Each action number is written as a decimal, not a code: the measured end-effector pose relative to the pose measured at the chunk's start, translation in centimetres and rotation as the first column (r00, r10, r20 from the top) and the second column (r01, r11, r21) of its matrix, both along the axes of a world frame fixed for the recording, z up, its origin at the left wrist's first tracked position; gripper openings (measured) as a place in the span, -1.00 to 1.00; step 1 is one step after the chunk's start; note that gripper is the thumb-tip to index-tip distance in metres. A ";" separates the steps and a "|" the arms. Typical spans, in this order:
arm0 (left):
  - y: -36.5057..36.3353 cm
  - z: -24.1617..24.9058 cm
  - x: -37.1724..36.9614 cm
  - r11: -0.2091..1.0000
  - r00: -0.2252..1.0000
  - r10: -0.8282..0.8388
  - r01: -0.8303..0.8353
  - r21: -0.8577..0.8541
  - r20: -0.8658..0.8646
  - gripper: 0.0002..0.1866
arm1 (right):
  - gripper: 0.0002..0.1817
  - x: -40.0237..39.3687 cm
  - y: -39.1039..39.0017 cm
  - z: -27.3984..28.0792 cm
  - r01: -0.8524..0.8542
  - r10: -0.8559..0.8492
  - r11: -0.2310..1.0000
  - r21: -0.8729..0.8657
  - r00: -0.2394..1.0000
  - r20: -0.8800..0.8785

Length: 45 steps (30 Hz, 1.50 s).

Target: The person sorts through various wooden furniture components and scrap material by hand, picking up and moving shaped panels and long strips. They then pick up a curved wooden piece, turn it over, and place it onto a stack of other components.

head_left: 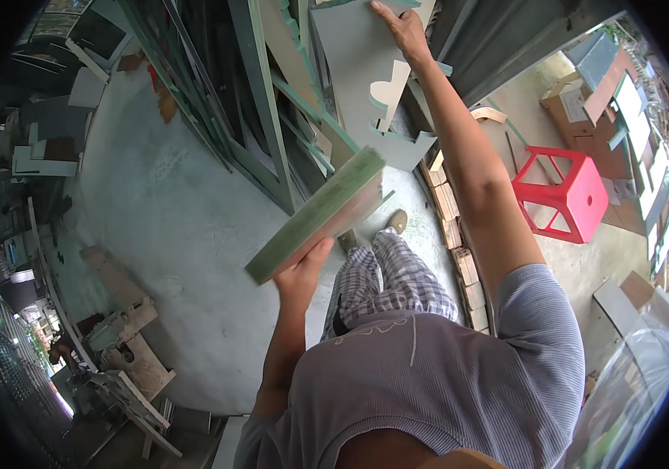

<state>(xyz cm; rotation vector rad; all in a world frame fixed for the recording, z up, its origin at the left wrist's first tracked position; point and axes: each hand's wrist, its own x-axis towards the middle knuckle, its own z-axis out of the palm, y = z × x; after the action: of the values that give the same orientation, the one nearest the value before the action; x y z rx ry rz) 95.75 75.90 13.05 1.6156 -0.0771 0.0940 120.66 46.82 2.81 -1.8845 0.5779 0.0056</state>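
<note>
My left hand is closed around the lower end of a thick green-edged board, which it holds tilted above the floor. The board's near face looks brownish. At the top of the view, my right hand grips the upper part of a large grey panel, with some fingers hidden. The panel leans among other upright sheets. Below my right hand is a pale cut-out piece with curved notches, apart from the fingers.
Several tall green-edged sheets lean left of the panel. A row of bricks edges the floor by my feet. A red plastic stool and a cardboard box stand at right. Wooden scraps and a machine are at left.
</note>
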 end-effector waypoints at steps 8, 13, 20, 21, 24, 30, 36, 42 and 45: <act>-5.6 -7.6 5.6 0.973 0.975 -0.206 0.214 0.091 -0.086 -0.77 | -0.16 -1.3 -5.0 -2.2 0.007 -0.009 1.000 0.005 0.906 0.423; -8.6 -8.9 11.7 0.949 0.964 -0.251 0.263 0.172 -0.088 -0.61 | -0.28 -6.7 -5.9 -4.2 0.084 -0.107 0.994 0.068 0.860 0.499; -12.7 -9.7 21.6 0.824 0.841 -0.536 0.540 0.173 -0.072 -0.49 | -0.55 -28.5 -3.7 -12.0 0.041 -0.055 0.972 0.233 0.997 0.056; -13.1 -9.6 23.1 0.812 0.824 -0.555 0.567 0.140 -0.117 -0.47 | -0.57 -32.5 -3.5 -15.9 0.114 -0.117 0.963 0.244 0.993 -0.001; -14.5 -10.2 27.5 0.824 0.826 -0.530 0.555 0.113 -0.192 -0.29 | -0.53 -44.6 -2.8 -21.0 0.194 -0.132 0.958 0.210 0.952 -0.277; -15.7 -11.6 31.4 0.941 0.936 -0.259 0.301 0.157 -0.240 -0.05 | -0.50 -58.7 0.6 -19.5 0.463 -0.190 0.823 0.328 0.769 -0.610; -17.8 -14.0 30.5 0.961 0.987 -0.118 0.141 0.237 -0.109 0.05 | -0.48 -65.5 2.3 -20.0 0.790 -0.510 0.592 0.162 0.523 -0.683; -18.0 -16.1 15.7 0.778 0.776 -0.499 0.597 0.194 -0.387 -0.41 | -0.56 -60.3 2.2 -19.1 0.711 -0.567 0.681 0.174 0.663 -0.489; -19.2 -19.6 10.2 0.387 0.476 -0.659 0.878 0.280 -0.582 -0.64 | -0.67 -52.5 -1.3 -10.8 0.439 -0.429 0.898 -0.008 0.872 -0.237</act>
<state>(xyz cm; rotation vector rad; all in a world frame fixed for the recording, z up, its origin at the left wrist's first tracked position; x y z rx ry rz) 105.98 56.66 -6.59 1.9763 -0.6385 -1.1280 68.16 45.49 -8.00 -1.6825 1.1484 -0.0545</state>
